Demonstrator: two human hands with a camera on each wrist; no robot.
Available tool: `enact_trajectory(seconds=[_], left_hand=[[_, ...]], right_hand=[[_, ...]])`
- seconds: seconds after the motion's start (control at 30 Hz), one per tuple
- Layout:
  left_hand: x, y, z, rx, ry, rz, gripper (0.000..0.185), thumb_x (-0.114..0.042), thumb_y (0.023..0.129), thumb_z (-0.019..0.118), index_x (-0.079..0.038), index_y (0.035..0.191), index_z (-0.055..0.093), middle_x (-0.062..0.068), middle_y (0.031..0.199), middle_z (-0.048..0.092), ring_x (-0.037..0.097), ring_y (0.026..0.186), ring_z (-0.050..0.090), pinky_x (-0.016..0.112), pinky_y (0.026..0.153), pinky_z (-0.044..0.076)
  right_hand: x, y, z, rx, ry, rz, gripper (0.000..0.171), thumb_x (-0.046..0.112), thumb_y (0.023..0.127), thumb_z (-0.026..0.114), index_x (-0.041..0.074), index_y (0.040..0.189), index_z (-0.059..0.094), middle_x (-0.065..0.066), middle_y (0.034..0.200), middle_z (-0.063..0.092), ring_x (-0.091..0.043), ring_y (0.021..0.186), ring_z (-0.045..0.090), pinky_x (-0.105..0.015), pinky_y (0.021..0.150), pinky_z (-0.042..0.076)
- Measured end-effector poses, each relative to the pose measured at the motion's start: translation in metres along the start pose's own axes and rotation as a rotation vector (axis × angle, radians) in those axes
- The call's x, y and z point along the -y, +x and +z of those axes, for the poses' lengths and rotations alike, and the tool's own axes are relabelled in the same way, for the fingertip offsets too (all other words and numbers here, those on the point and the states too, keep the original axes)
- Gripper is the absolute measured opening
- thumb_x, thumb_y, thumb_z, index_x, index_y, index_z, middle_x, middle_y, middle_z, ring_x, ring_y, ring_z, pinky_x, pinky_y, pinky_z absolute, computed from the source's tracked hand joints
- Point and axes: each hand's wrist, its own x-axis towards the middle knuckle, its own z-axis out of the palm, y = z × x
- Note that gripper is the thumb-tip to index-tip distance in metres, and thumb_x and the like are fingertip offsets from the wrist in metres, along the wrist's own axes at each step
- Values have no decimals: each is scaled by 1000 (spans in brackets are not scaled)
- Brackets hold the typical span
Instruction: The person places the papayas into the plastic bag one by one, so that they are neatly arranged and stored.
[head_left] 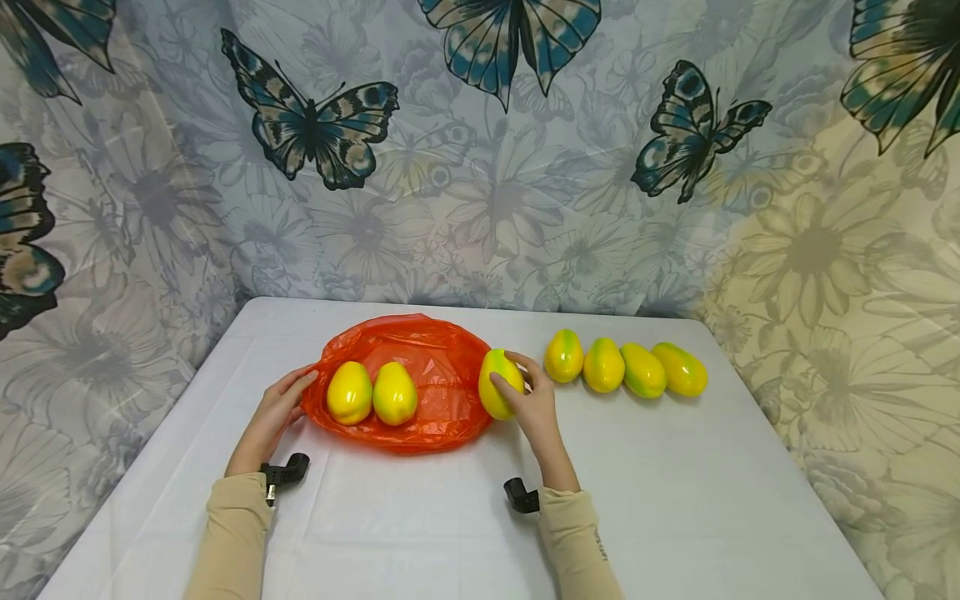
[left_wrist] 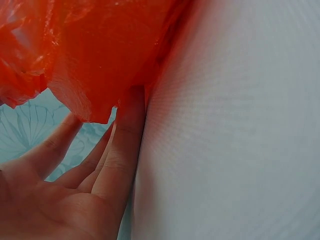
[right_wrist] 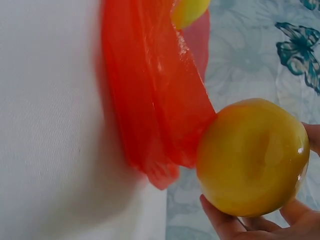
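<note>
Your left hand (head_left: 272, 414) touches the red bag's (head_left: 450, 392) left rim, its grip unclear, two yellow fruits (head_left: 349, 393) inside, while your right hand (head_left: 536, 404) grips a third fruit (head_left: 495, 362) at the right rim, apparently mid-loading and needing a leftward release, four more fruits (head_left: 603, 365) farther right.

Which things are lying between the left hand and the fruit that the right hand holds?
In the head view, the red bag, with two yellow fruits inside, lies between the left hand and the held fruit.
</note>
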Motion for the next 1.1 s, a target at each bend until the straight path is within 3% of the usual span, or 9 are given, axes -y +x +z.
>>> enact_trajectory(seconds=[0.2, 0.43, 0.57, 0.83, 1.1], left_hand=[[-1, 0, 0, -1, -2, 3, 83, -63, 94, 46, -12, 156, 24, 14, 160, 27, 30, 141, 34, 7, 80, 45], [0, 1, 0, -6, 6, -9, 85, -66, 93, 47, -13, 156, 24, 13, 160, 28, 30, 142, 34, 7, 80, 43], [-1, 1, 0, -5, 13, -13, 86, -67, 92, 46, -14, 156, 24, 12, 160, 28, 31, 143, 34, 8, 81, 43], [0, 1, -1, -5, 15, -9, 85, -66, 92, 47, -14, 156, 24, 12, 160, 28, 32, 142, 35, 10, 82, 43], [2, 1, -1, -6, 16, 8, 83, -64, 94, 46, -12, 155, 25, 14, 158, 31, 28, 138, 38, 9, 81, 44]], right_hand=[[4, -1, 9, 25, 22, -14, 49, 22, 87, 74, 17, 133, 59, -8, 144, 50, -30, 127, 49, -46, 103, 45], [27, -11, 16, 66, 16, -31, 50, 14, 88, 72, 7, 135, 56, -14, 146, 48, -34, 129, 48, -49, 104, 44], [11, -2, 24, 74, 33, -58, 49, 19, 87, 74, 13, 134, 59, -10, 146, 49, -32, 130, 49, -49, 105, 44], [12, -4, 36, 95, -13, -61, 46, 25, 87, 74, 21, 131, 61, -7, 140, 54, -28, 122, 51, -47, 102, 47], [13, -7, 46, 117, -20, -66, 45, 25, 87, 74, 20, 130, 61, -7, 136, 57, -26, 120, 52, -45, 102, 47]])
